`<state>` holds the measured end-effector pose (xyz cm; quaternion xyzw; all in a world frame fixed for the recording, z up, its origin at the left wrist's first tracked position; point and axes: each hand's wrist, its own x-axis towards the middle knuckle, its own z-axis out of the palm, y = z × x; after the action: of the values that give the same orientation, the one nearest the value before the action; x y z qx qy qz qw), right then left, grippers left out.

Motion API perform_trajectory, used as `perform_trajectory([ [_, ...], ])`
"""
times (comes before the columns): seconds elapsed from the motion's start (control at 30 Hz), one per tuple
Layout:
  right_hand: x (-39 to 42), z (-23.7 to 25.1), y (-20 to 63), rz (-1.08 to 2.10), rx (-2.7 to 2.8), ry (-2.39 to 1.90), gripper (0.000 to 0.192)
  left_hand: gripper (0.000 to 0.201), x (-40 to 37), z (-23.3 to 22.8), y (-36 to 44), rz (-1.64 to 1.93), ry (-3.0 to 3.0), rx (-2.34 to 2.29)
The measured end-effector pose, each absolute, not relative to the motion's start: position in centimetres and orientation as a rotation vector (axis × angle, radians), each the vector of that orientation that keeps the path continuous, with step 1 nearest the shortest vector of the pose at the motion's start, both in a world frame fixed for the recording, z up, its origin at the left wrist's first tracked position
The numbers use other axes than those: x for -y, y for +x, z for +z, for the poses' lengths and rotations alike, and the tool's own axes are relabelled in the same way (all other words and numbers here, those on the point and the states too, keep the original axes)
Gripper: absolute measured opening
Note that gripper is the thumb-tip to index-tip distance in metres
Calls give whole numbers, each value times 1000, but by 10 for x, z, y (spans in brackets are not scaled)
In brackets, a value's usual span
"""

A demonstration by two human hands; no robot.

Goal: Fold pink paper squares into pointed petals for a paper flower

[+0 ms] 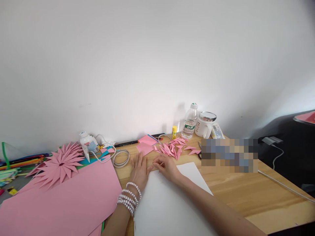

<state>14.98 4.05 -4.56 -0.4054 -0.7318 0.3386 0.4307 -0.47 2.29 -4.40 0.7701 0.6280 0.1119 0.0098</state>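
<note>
Along the left edge of the light wooden desk (246, 193) lie coloured pencils (22, 161). Just right of them rests a finished pink folded-paper star flower (59, 164), partly on a large pink paper sheet (64, 200) that covers the near left corner. Behind the flower, toward the back edge, stands a white glue bottle (88, 143) with a white cable (105, 154) coiled beside it.

At desk centre, the left hand (139, 170), with pearl bracelets at the wrist, lies flat and open, palm down, at the far edge of a white paper sheet (167, 203). The right hand (166, 165), touching it, has fingers curled, pressing or pinching a small pink piece; the piece itself is too hidden to describe. Just beyond the hands lie flat pink paper squares (145, 147).

Right of these, a heap of folded pink paper points (174, 147) sits toward the back edge. Behind it stand a yellow glue stick (174, 132), a clear plastic water bottle (190, 122) and a white lidded mug (205, 126).

Judgement: one flower complete; many points folded for another; unfolded squares remain, and assembly is not begun.
</note>
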Motion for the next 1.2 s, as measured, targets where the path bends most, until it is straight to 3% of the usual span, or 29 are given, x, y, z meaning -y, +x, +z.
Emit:
perform_trajectory([
  [0.8, -39, -43, 151, 780, 1840, -1001, 11, 22, -24, -50, -7, 664, 2588, -1900],
  [1.2, -40, -45, 150, 1045, 1660, -1004, 13, 31, -26, -55, -7, 599, 2603, -1932],
])
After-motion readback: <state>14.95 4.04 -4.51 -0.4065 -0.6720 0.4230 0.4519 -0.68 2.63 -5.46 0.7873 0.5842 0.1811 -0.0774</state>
